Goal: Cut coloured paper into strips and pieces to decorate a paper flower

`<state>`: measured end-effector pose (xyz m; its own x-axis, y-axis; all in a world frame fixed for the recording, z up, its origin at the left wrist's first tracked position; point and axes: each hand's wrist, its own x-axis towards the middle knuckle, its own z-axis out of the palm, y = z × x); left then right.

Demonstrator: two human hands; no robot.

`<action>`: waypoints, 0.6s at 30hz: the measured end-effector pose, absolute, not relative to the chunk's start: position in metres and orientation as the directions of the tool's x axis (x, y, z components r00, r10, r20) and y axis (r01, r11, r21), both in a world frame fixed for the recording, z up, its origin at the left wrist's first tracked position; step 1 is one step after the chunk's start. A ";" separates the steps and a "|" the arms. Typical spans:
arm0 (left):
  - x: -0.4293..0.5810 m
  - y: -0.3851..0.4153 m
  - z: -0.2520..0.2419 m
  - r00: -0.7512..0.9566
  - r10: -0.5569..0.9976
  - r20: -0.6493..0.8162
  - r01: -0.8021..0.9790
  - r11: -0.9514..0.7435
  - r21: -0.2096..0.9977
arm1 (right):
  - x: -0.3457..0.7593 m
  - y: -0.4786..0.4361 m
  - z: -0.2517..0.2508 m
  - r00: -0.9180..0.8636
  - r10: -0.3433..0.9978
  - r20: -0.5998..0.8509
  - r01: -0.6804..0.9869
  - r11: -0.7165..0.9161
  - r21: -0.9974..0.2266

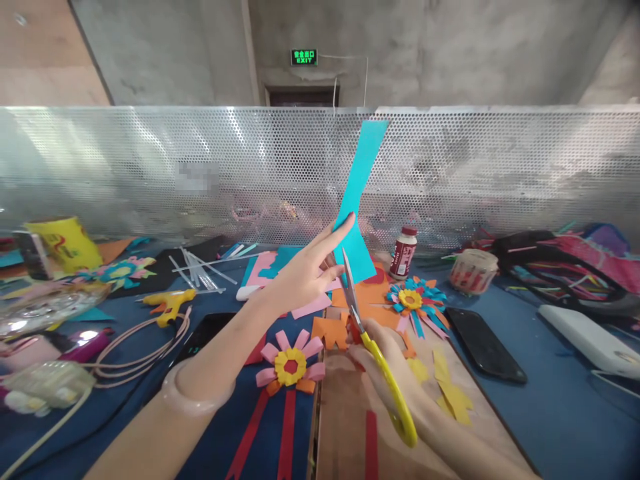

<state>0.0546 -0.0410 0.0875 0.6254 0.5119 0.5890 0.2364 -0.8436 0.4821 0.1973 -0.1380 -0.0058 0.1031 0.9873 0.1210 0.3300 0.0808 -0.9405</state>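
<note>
We see, behind everything, one perforated metal panel (150, 150), and before it one blue-covered tabletop (550, 427) bearing one brown board (345, 413). Of the paper in hand we count one cyan sheet (367, 160), raised above the tabletop in front of the panel. It is plain and matte, drawn out into a long strip that leans to the right at its straight-cut top; below the fingers it widens into a broader, angular piece. We find it pinched between the thumb and fingers of the left hand (315, 270). The right hand (383, 353) grips one pair of scissors (371, 343) by its yellow handles, the blades pointing up toward the sheet's lower part; whether they touch it we cannot tell.

Next in size, we note one white power bank (585, 340) at the right and two dark smartphones, one (485, 345) beside the board and another (207, 333) partly behind the left forearm. Three paper flowers follow: a pink-petalled one (290, 367) with two red strips (287, 427) below it, a blue one (410, 300) and a pale multicoloured one (123, 272). We count, finally, one yellow glue gun (173, 305) and one maroon-capped bottle (404, 253).
</note>
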 end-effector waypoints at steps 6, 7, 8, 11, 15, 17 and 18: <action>0.052 -0.042 0.091 0.596 0.473 0.649 0.220 -0.874 0.434 | 0.198 -0.138 -0.005 0.102 0.987 0.123 0.336 0.082 -0.938; 0.052 -0.042 0.091 0.591 0.477 0.650 0.228 -0.872 0.433 | 0.198 -0.137 -0.006 0.099 0.987 0.128 0.326 0.089 -0.941; 0.052 -0.041 0.091 0.586 0.486 0.649 0.240 -0.869 0.434 | 0.199 -0.137 -0.008 0.096 0.987 0.132 0.313 0.096 -0.945; 0.050 -0.039 0.091 0.559 0.523 0.644 0.287 -0.850 0.441 | 0.200 -0.136 -0.011 0.081 0.988 0.130 0.275 0.103 -0.956; 0.046 -0.036 0.094 0.530 0.521 0.669 0.237 -0.848 0.473 | 0.199 -0.137 -0.008 0.085 0.988 0.128 0.278 0.100 -0.955; 0.044 -0.035 0.096 0.512 0.517 0.686 0.189 -0.847 0.497 | 0.199 -0.138 -0.007 0.104 0.987 0.122 0.286 0.088 -0.954; 0.044 -0.035 0.097 0.500 0.527 0.688 0.177 -0.839 0.515 | 0.199 -0.138 -0.007 0.106 0.988 0.115 0.287 0.080 -0.954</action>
<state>0.0440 -0.0349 0.0968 0.4996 0.5269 0.6876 0.1766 -0.8390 0.5146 0.1985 -0.1376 -0.0074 0.1057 0.9877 0.1148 0.2873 0.0802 -0.9545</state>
